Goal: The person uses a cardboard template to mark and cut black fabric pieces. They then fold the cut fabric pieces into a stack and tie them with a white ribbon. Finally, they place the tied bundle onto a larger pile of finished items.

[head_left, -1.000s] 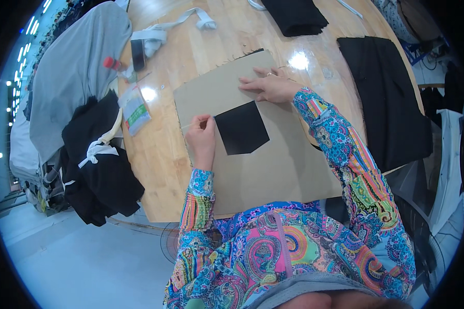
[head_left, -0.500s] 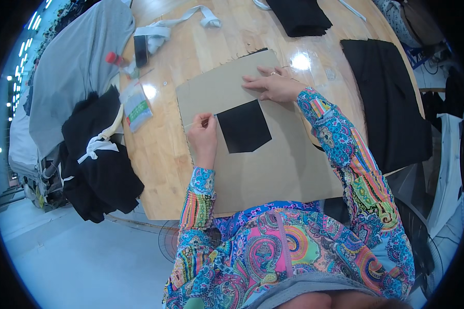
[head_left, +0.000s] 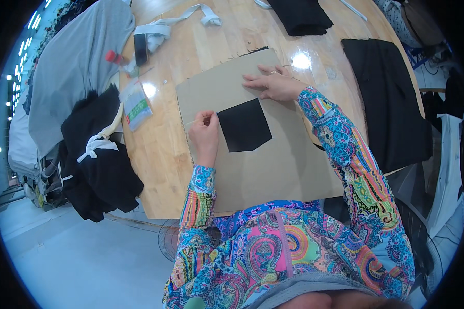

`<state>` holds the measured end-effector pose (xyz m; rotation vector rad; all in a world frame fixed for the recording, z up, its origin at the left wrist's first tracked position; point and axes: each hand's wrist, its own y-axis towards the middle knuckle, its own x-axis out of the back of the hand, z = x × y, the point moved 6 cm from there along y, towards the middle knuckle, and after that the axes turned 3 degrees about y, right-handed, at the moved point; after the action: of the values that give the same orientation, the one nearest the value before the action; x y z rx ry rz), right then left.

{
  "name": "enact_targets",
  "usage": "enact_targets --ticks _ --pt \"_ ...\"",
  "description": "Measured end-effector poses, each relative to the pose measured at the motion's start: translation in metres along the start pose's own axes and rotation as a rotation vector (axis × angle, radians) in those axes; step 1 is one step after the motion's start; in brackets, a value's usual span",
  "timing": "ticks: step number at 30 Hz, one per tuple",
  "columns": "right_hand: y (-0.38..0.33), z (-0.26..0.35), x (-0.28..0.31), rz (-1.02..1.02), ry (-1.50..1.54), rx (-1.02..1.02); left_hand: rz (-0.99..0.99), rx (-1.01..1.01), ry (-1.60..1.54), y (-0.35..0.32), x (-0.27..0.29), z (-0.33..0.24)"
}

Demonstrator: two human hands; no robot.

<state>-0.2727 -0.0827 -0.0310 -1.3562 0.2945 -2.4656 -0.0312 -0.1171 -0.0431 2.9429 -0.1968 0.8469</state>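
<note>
Held the left hand at the upper left corner of a black five-sided patch, fingers curled in toward the thumb; could not tell whether closed on something or not. Rested the right hand on a tan board, open, fingers stretched leftward and slightly spread, just above the patch's upper right corner. Wore a ring on one finger of it. Saw the patch near the middle of the board, long straight edge uppermost; could not tell cloth laid on top from a cut-out with black beneath. Found the board flat on a wooden table. Noticed a clear packet and a red cap to the left, folded black cloth to the right, and a white strap farther off.
</note>
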Motion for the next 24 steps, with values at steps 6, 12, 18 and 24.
enact_targets --ticks 6,12,18,24 --pt "0.000 0.002 0.001 0.004 -0.003 0.008 -0.023 0.008 0.031 -0.001 0.004 0.001" --pt "-0.001 0.000 0.001 0.018 -0.001 -0.013 -0.026 -0.039 0.045 -0.003 0.002 -0.012" --pt "0.000 0.003 0.002 0.023 -0.016 0.003 -0.029 0.045 -0.016 -0.002 0.007 0.001" --pt "-0.002 0.001 0.001 0.024 -0.025 0.000 -0.005 0.020 0.070 -0.003 0.005 -0.006"
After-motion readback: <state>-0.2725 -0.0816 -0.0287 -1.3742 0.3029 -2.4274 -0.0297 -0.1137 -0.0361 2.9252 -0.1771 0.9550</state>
